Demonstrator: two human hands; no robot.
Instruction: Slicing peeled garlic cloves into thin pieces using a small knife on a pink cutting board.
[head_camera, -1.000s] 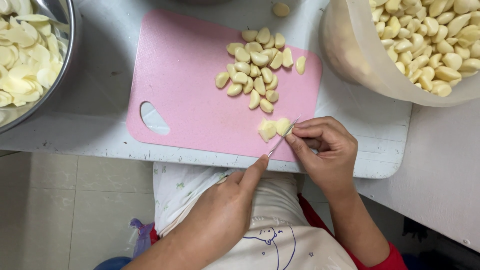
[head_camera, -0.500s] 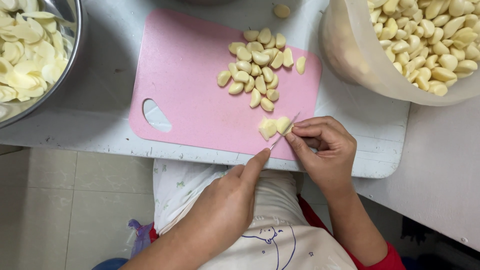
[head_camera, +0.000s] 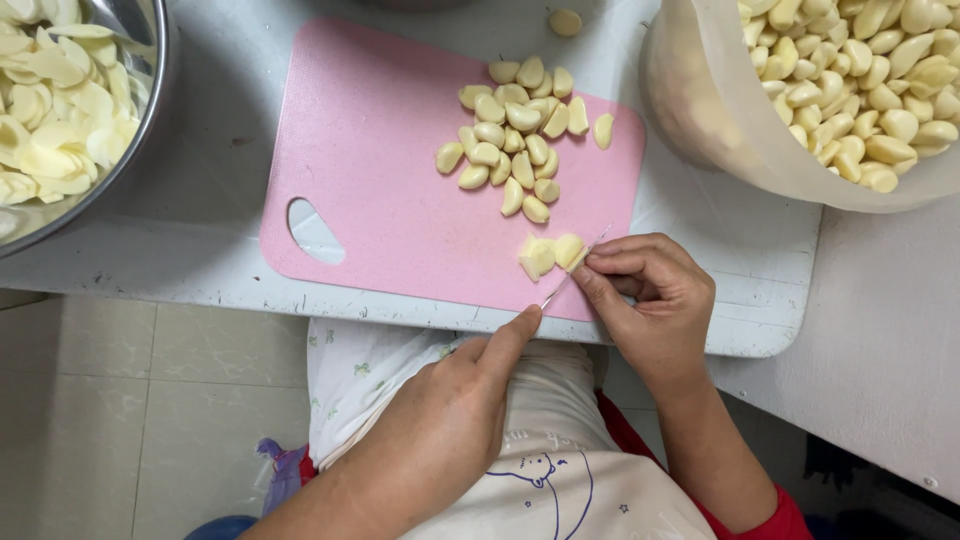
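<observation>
My left hand (head_camera: 455, 410) grips a thin knife (head_camera: 575, 268), seen edge-on, with the index finger stretched along the blade's back. My right hand (head_camera: 650, 295) pinches a peeled garlic clove (head_camera: 568, 249) against the pink cutting board (head_camera: 380, 200), near its front edge. The blade rests on that clove. A few cut slices (head_camera: 536, 258) lie just left of it. Several whole peeled cloves (head_camera: 515, 135) sit in a heap further back on the board.
A metal bowl (head_camera: 150, 120) of garlic slices stands at the left. At the right is a translucent tub (head_camera: 720, 120) full of peeled cloves. One loose clove (head_camera: 565, 21) lies behind the board. The grey table edge (head_camera: 200, 290) runs just before my lap.
Both hands stay at the same spot on the board's front edge. The knife has shifted only slightly against the clove.
</observation>
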